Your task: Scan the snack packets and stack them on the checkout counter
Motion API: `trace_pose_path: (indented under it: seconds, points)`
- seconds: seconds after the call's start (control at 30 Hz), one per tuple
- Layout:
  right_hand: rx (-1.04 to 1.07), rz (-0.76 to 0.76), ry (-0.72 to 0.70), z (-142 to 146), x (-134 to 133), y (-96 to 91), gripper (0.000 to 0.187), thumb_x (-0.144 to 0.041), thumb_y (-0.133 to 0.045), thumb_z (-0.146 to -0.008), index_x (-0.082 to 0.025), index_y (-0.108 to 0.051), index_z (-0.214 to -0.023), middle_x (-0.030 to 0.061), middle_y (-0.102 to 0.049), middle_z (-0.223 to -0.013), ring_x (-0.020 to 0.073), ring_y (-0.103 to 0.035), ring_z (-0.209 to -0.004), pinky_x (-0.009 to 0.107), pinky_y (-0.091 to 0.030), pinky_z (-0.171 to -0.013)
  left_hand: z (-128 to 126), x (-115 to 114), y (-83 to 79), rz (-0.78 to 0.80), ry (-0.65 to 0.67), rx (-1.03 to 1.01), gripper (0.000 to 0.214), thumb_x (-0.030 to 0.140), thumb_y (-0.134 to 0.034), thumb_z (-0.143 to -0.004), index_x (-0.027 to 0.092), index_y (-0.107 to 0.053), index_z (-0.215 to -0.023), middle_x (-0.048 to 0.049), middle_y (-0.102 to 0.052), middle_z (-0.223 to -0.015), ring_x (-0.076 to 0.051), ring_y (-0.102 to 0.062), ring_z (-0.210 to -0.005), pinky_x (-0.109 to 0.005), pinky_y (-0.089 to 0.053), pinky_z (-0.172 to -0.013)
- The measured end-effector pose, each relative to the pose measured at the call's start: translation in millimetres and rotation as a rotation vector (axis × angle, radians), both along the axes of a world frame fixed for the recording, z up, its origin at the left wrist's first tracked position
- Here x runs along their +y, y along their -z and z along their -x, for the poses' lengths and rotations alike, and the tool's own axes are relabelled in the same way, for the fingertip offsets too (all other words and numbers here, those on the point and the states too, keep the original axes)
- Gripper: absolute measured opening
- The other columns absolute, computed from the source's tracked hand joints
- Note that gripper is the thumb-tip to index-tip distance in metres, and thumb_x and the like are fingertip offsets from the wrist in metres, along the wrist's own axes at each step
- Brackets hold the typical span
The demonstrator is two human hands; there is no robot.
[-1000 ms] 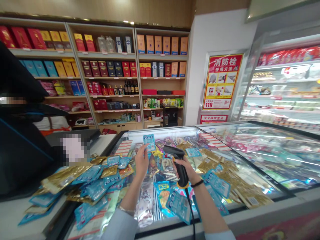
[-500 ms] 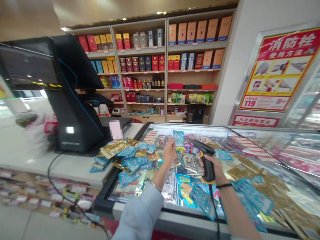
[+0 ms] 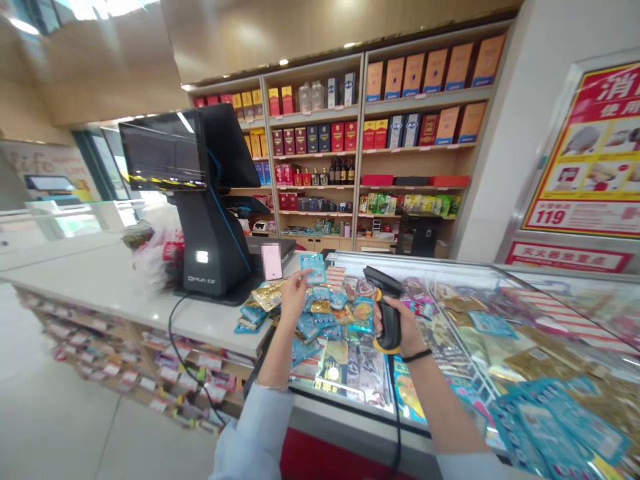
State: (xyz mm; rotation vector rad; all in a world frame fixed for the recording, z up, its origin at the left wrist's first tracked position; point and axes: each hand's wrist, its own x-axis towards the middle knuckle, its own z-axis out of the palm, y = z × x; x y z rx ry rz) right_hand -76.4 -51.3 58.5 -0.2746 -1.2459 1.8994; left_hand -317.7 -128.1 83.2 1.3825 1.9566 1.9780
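Observation:
Pinched in my left hand [image 3: 294, 293] is a blue snack packet [image 3: 313, 268], held up above a heap of packets. My right hand [image 3: 406, 327] is wrapped round the grip of a black barcode scanner [image 3: 387, 320] with yellow trim, its head pointing left toward the packet. A black cable [image 3: 394, 413] hangs from the scanner's grip. Blue and gold snack packets [image 3: 313, 323] lie piled under my left hand, partly on the counter and partly on the glass top. More blue packets [image 3: 550, 423] lie at the lower right, beside gold packets [image 3: 545, 360].
A glass-topped chest freezer [image 3: 360, 400] runs along the front. A checkout terminal [image 3: 215, 247] stands on the white counter [image 3: 220, 327], with a plastic bag [image 3: 160, 250] behind it. A loose cable [image 3: 173, 320] drops over the counter edge. Shelves of boxes [image 3: 315, 140] stand behind.
The view has turned left. My left hand has carried the blue packet leftward, from over the glass to above the heap. My right hand still grips the scanner, which has also shifted left.

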Motion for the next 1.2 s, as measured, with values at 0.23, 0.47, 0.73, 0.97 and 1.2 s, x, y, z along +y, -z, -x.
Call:
trace_pose_path:
  seconds: [0.23,0.47,0.73,0.97,1.2]
  points:
    - [0.036,0.12,0.032,85,-26,23.1,0.034,-0.046,-0.069,-0.065,-0.016,-0.057,-0.055,-0.001,-0.055,-0.045,0.011,-0.05,-0.033,0.021,-0.04,-0.031,53,-48,4.1,0.34,-0.41,0.171,0.036,0.021,-0.045,-0.081,0.019,-0.075,-0.099,-0.007,-0.069,-0.074,-0.023,-0.062,-0.079,-0.033,-0.045,-0.076]
    - [0.064,0.221,-0.009,126,-30,48.2,0.031,-0.046,-0.071,-0.061,-0.017,-0.06,-0.066,-0.0027,-0.057,-0.048,0.0111,-0.049,-0.032,0.021,-0.04,-0.031,61,-38,32.2,0.44,-0.722,0.342,0.03,0.029,-0.046,-0.084,0.019,-0.072,-0.095,-0.0122,-0.07,-0.1,-0.032,-0.055,-0.099,-0.045,-0.039,-0.084]
    - [0.021,0.278,-0.062,132,-26,64.2,0.032,-0.047,-0.067,-0.065,-0.017,-0.059,-0.071,-0.0027,-0.058,-0.05,0.0117,-0.049,-0.033,0.023,-0.041,-0.031,64,-20,65.8,0.2,-0.821,0.437,0.034,0.034,-0.041,-0.091,0.015,-0.067,-0.101,-0.0122,-0.063,-0.123,-0.03,-0.051,-0.113,-0.045,-0.034,-0.097]
    - [-0.049,0.289,-0.132,140,-26,74.5,0.033,-0.049,-0.058,-0.072,-0.017,-0.055,-0.062,-0.0014,-0.052,-0.042,0.012,-0.048,-0.033,0.022,-0.039,-0.032,64,-20,69.6,0.044,-0.718,0.515,0.039,0.039,-0.039,-0.092,0.012,-0.064,-0.106,-0.0161,-0.06,-0.125,-0.029,-0.048,-0.12,-0.044,-0.031,-0.105]
    - [-0.045,0.372,-0.15,138,-27,68.1,0.023,-0.04,-0.056,-0.074,-0.017,-0.055,-0.069,-0.0013,-0.059,-0.052,0.0115,-0.049,-0.034,0.022,-0.041,-0.033,57,-18,69.2,0.029,-0.664,0.506,0.04,0.039,-0.041,-0.089,0.012,-0.062,-0.11,-0.017,-0.059,-0.126,-0.03,-0.046,-0.124,-0.046,-0.028,-0.107]
